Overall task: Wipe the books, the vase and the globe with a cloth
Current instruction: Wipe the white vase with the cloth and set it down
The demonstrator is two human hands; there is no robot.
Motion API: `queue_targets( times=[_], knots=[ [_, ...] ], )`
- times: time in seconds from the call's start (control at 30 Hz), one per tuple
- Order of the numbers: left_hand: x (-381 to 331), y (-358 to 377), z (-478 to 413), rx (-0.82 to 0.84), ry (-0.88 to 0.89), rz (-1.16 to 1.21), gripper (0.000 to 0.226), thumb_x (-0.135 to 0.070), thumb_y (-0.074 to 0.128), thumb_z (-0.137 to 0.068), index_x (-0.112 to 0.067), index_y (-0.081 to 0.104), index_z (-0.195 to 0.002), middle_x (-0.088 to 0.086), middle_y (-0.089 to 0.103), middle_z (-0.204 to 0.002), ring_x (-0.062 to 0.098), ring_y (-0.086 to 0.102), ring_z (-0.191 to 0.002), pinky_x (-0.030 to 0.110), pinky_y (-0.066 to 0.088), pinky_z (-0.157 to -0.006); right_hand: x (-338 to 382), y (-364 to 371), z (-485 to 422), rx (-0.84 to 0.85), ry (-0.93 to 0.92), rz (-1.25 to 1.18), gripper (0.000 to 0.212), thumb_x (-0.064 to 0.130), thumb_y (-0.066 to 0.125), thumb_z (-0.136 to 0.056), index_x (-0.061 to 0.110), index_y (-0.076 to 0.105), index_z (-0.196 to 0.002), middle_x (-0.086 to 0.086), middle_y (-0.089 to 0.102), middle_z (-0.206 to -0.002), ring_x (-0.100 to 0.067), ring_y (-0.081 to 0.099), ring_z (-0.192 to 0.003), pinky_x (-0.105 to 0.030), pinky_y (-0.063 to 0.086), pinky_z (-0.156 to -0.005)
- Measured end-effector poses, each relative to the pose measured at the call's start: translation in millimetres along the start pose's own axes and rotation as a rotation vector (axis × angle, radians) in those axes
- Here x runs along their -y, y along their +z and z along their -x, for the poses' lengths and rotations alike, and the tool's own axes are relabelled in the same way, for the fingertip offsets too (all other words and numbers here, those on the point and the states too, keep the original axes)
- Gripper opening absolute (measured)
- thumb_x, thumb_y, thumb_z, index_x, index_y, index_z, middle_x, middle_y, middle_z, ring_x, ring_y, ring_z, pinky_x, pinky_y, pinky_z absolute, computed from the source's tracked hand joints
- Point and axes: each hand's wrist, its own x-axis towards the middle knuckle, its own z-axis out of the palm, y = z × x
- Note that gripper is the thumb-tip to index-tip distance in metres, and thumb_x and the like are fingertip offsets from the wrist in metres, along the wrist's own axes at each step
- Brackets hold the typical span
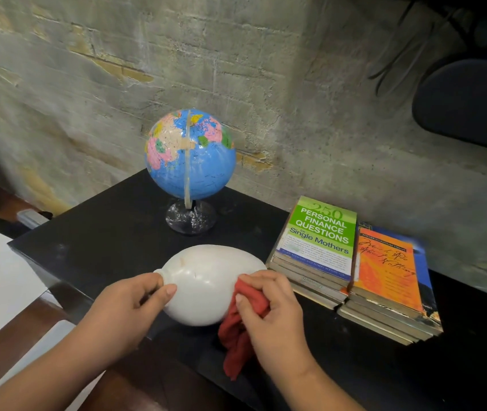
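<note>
— Which step was I on?
— The vase. It lay sideways at the table's front, my left hand gripping its neck and my right hand pinching the red cloth against it.
— Next?
— Likely rotating it to reach the unwiped side.

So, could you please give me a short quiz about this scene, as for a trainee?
1. True or false: the left hand holds the smooth white rounded vase near its narrow neck.
2. What grips the crumpled red cloth? A) left hand B) right hand C) neither hand
3. What is the main colour of the top cover on the book stack nearer the blue round globe?
Key: 1 true; 2 B; 3 green.
</note>
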Motion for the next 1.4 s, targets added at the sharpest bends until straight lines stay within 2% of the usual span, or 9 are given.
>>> queue_targets(
  times=[0.17, 0.27, 0.37, 0.5, 0.67, 0.83, 1.0, 1.2, 1.4],
  knots=[
    [5, -1, 3, 0.014, -0.060, -0.003, 0.035, -0.028, 0.057, -0.093, -0.006, 0.054, -0.066, 0.004, 0.060, -0.064, 0.016, 0.055, -0.059, 0.033, 0.045, -0.059, -28, -11, -14, -0.070, 0.314, 0.028, 0.039, 0.005, 0.073, -0.081, 0.043, 0.064, -0.084, 0.009, 0.064, -0.104, 0.001, 0.058, -0.100, -0.019, 0.045, -0.096],
    [6, -3, 1, 0.028, -0.071, -0.029, 0.033, -0.027, 0.056, -0.093, -0.004, 0.056, -0.070, 0.006, 0.059, -0.059, 0.016, 0.057, -0.059, 0.034, 0.048, -0.063, -17, -9, -9, -0.001, 0.182, 0.057, 0.037, 0.005, 0.074, -0.080, 0.040, 0.066, -0.088, 0.012, 0.061, -0.105, 0.006, 0.055, -0.103, -0.005, 0.037, -0.092],
    [7, -4, 1, 0.038, -0.091, -0.029, 0.031, -0.026, 0.056, -0.093, -0.004, 0.058, -0.072, 0.006, 0.062, -0.059, 0.019, 0.061, -0.064, 0.037, 0.051, -0.069, -23, -10, -11, 0.001, 0.162, 0.063, 0.033, 0.007, 0.074, -0.080, 0.038, 0.068, -0.090, 0.012, 0.061, -0.104, 0.004, 0.056, -0.103, -0.006, 0.038, -0.093],
    [7, -4, 2, 0.053, -0.091, -0.040, 0.029, -0.026, 0.057, -0.093, -0.004, 0.058, -0.074, 0.006, 0.062, -0.061, 0.021, 0.062, -0.066, 0.038, 0.052, -0.070, -46, -15, -26, -0.035, 0.427, 0.053, 0.017, 0.024, 0.071, -0.080, 0.035, 0.073, -0.092, 0.006, 0.066, -0.106, -0.009, 0.062, -0.100, -0.038, 0.050, -0.098],
    [9, -4, 1, 0.053, -0.068, -0.086, 0.028, -0.026, 0.056, -0.094, -0.006, 0.057, -0.074, 0.005, 0.061, -0.062, 0.019, 0.061, -0.067, 0.039, 0.052, -0.071, -30, -15, -15, 0.018, 0.253, 0.128, 0.031, 0.008, 0.073, -0.083, 0.033, 0.066, -0.098, 0.015, 0.056, -0.109, 0.007, 0.051, -0.103, 0.000, 0.033, -0.091],
    [8, -5, -1, 0.060, -0.008, -0.129, 0.028, -0.027, 0.055, -0.094, -0.007, 0.053, -0.074, 0.006, 0.059, -0.066, 0.020, 0.057, -0.068, 0.036, 0.048, -0.066, -40, -19, -22, -0.005, 0.331, 0.113, 0.028, 0.008, 0.071, -0.084, 0.029, 0.070, -0.103, 0.006, 0.061, -0.112, -0.006, 0.055, -0.106, -0.031, 0.043, -0.105],
    [13, -6, -5, 0.081, 0.014, -0.153, 0.027, -0.028, 0.055, -0.094, -0.010, 0.053, -0.074, 0.003, 0.059, -0.069, 0.019, 0.058, -0.070, 0.037, 0.048, -0.067, -26, -15, -15, 0.042, 0.154, 0.116, 0.044, 0.005, 0.074, -0.080, 0.042, 0.064, -0.101, 0.016, 0.058, -0.114, 0.004, 0.052, -0.111, -0.008, 0.034, -0.101],
    [10, -7, -8, 0.075, 0.077, -0.161, 0.037, -0.041, 0.047, -0.095, -0.010, 0.053, -0.076, 0.003, 0.060, -0.072, 0.016, 0.057, -0.071, 0.035, 0.048, -0.069, -36, -18, -24, -0.010, 0.343, 0.113, 0.039, 0.008, 0.070, -0.080, 0.041, 0.065, -0.099, 0.006, 0.059, -0.116, -0.007, 0.054, -0.109, -0.037, 0.043, -0.106],
    [18, -8, -15, 0.075, 0.147, -0.190, 0.028, -0.031, 0.053, -0.095, -0.012, 0.053, -0.075, 0.000, 0.058, -0.070, 0.014, 0.055, -0.069, 0.034, 0.047, -0.066, -5, -12, -15, 0.082, 0.077, 0.124, 0.047, 0.001, 0.072, -0.078, 0.043, 0.064, -0.098, 0.016, 0.057, -0.113, 0.005, 0.050, -0.111, -0.004, 0.033, -0.098]
  ],
)
